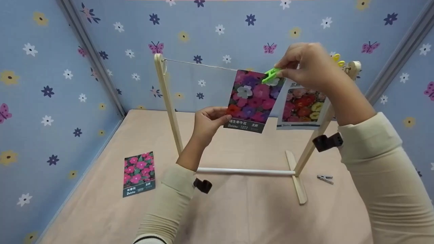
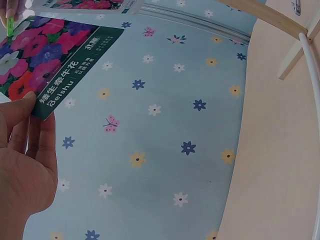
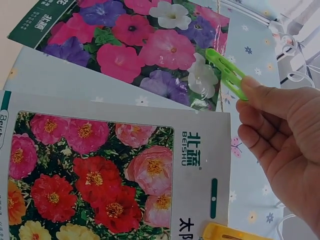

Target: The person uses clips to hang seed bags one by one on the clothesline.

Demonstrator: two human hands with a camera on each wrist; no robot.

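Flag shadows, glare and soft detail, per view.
Head: soft shadows on the table, smallest print on the held card unreadable; left wrist: left hand looks shaded; right wrist: small glints on that card near the green clothespin, background top right looks washed out.

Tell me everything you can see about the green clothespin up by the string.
The green clothespin is bright lime and looks like plastic, with long openings along its arm. It slants, its nose pointing down and left in the head view. That nose overlaps the front of the petunia-type flower card near its top right corner. The other end is in the grip of the right hand, between thumb and fingers. Whether it is fully clamped isn't clear.
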